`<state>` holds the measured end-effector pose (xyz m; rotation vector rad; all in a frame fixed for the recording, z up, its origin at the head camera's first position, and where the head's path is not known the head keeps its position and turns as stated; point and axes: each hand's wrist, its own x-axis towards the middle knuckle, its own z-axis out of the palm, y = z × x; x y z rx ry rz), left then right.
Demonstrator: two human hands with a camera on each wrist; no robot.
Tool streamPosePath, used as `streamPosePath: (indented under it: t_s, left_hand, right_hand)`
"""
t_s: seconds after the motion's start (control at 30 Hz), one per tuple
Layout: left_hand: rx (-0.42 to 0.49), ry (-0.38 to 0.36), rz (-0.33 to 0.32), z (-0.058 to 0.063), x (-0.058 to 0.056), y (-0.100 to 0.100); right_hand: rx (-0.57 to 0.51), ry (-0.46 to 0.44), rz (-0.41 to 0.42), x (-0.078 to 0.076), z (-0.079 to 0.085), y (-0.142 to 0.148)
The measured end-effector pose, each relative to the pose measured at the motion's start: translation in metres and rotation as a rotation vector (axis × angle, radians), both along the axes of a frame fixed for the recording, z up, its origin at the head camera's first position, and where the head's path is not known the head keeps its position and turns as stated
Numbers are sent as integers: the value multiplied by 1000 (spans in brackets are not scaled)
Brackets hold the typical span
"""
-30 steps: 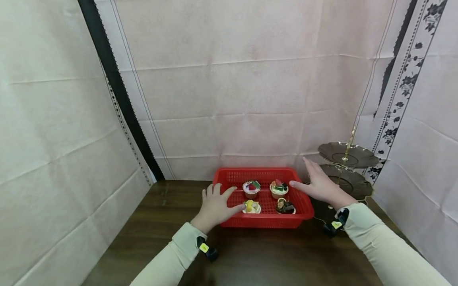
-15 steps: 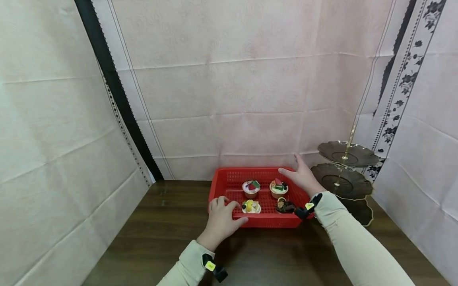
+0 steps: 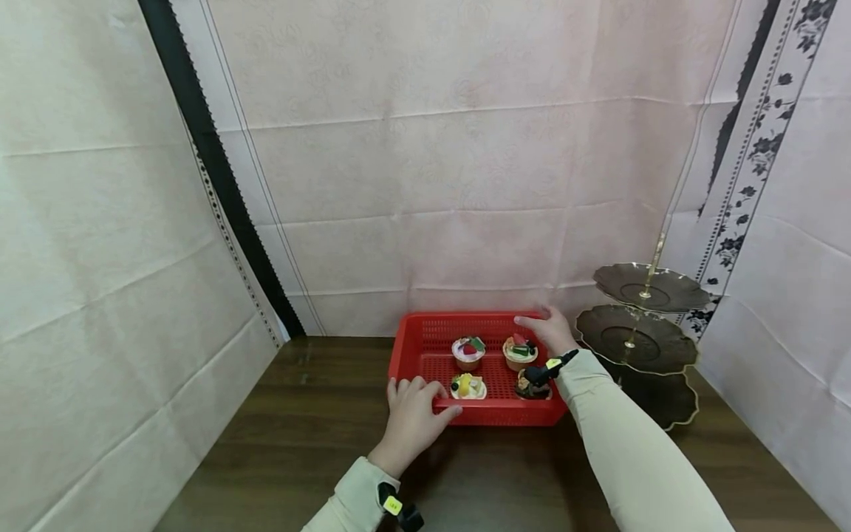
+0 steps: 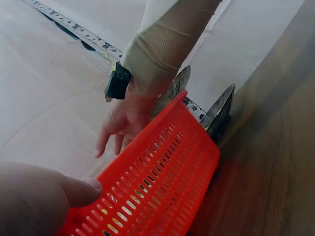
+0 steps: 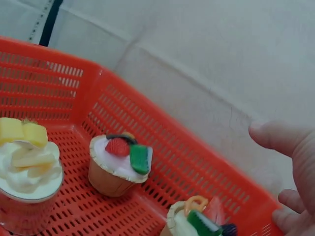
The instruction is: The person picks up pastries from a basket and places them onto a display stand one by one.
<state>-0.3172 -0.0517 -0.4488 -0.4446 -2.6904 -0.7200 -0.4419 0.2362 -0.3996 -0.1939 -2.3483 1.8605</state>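
Note:
A red plastic basket with slotted walls stands on the table and holds several small cupcakes. My left hand grips its front left corner, fingers bent over the rim and thumb at the front wall. At the far right corner is my right hand, its thumb extended above the rim and its other fingers by the outer side. Inside, a cupcake with a strawberry sits near a clear cup dessert with yellow fruit. Another decorated cupcake stands by the right hand. A dark-topped one is partly hidden by the right wrist camera.
Right of the basket stands a three-tier stand with dark scalloped plates and a gold rod, close beside the right forearm. Pale cloth walls enclose the brown wooden table at the back and sides.
My right hand has moved left and down from beside the stand to the basket's far right corner. The left hand has moved slightly right and down onto the front left corner.

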Motion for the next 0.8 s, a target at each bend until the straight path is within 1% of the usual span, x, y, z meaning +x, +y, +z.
streamPosePath:
  t_s: [0.07, 0.1, 0.27, 0.33, 0.4, 0.57, 0.63, 0.8]
  left_hand:
    - [-6, 12, -3, -1, -1, 1]
    - [-9, 17, -4, -1, -1, 2]
    - [-11, 16, -7, -2, -2, 5]
    - [-10, 9, -7, -2, -2, 7]
    - [-13, 8, -8, -2, -2, 8]
    - [-19, 18, 1, -1, -3, 6]
    - [-21, 19, 6, -1, -3, 4]
    - [-22, 4, 7, -1, -2, 1]
  right_hand:
    - [13, -9, -4, -5, -7, 2]
    - [35, -20, -2, -8, -12, 2]
    - [197, -84, 53, -16, -29, 6]
    - [254, -95, 69, -17, -33, 7]
    - [287, -101, 73, -18, -35, 8]
    - [326, -116, 92, -22, -36, 4]
    - [323, -128, 110, -25, -38, 1]
    - [360, -159, 141, -36, -49, -1]
